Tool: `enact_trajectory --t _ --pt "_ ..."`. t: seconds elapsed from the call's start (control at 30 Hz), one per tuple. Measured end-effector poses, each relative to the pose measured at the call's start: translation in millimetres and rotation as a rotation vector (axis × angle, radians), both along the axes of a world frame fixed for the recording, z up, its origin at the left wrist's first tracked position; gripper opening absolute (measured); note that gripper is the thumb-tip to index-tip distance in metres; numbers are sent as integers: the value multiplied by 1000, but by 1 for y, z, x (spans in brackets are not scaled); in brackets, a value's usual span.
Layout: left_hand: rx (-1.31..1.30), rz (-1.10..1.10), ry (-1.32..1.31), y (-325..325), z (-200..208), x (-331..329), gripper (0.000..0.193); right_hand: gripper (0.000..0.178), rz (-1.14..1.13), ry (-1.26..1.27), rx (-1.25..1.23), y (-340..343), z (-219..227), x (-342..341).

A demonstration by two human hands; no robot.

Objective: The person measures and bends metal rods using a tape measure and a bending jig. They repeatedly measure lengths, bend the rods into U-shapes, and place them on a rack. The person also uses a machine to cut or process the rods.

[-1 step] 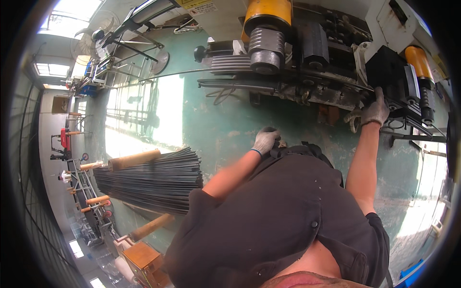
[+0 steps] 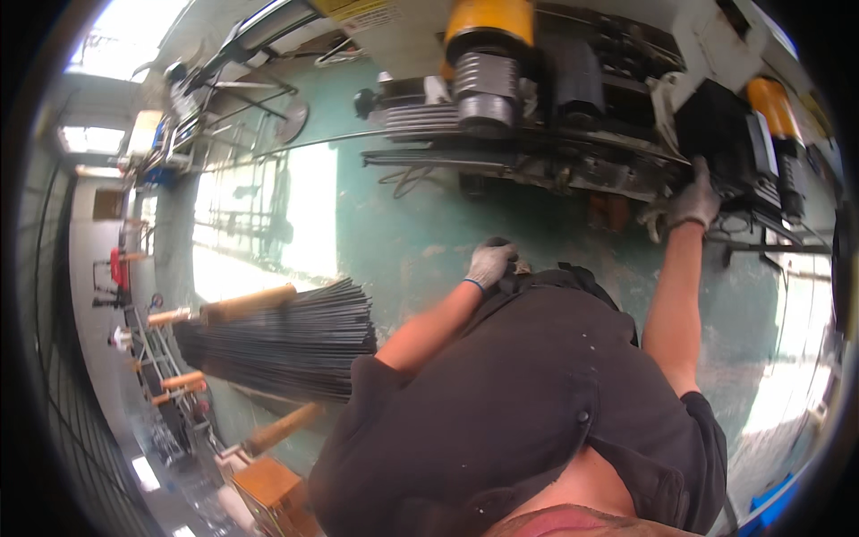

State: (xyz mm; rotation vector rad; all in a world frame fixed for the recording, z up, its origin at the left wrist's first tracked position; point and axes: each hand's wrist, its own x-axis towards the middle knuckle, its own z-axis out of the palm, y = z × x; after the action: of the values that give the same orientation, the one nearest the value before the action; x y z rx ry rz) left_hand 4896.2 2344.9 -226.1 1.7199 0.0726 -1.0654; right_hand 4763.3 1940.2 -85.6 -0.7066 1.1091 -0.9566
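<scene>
My right hand (image 2: 694, 202), in a pale work glove, reaches forward to the machine (image 2: 599, 170). One finger stretches up against the black block (image 2: 713, 130), and the others spread out to the left, partly lost in shadow. Close to my waist is my left hand (image 2: 490, 265), also gloved, with dark-coated fingertips curled in. Whatever its fingers hold, if anything, is hidden. A long thin rod (image 2: 331, 140) runs from the left into the machine's rollers, below a yellow motor housing (image 2: 489, 27) with a ribbed metal cylinder (image 2: 486, 85).
A big bundle of thin dark rods (image 2: 277, 340) lies to my left beside a brown roller (image 2: 249, 304). Behind it stand a wooden box (image 2: 268, 483) and a rack with several rollers. A second yellow housing (image 2: 774, 106) is at the right. A round-based stand (image 2: 293, 119) stands far left.
The whole view has shifted slightly, so the machine sits a little further left in the picture. Both hands keep nearly the same pose.
</scene>
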Motion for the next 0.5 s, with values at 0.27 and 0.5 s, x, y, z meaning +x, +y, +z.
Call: enact_trajectory --t 0.27,0.5 --pt "19 34 128 3 -17 5 28 59 -9 308 -281 17 17 19" --pt "129 -243 -12 -9 -4 12 28 50 7 319 -280 30 41 -3"
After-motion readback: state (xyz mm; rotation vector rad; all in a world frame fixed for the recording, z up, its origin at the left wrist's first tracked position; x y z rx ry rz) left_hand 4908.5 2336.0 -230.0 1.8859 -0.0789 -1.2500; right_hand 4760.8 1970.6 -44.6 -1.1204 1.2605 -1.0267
